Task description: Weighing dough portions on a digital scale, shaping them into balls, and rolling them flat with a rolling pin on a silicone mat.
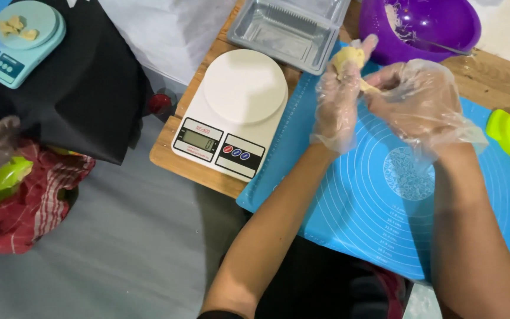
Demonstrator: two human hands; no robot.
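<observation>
A wooden board (175, 155) carries a blue mat (349, 195), with a white scale (237, 112) just left of the mat, a clear tray (284, 29) and a purple bowl (438, 20) at the far edge. Above the mat's far left part, both gloved hands meet around a lump of pale dough (349, 58). The left hand (336, 100) curls shut on it from below, the lump standing roughly upright out of its fingers; the right hand (423, 100), half closed, pinches its lower end from the right.
</observation>
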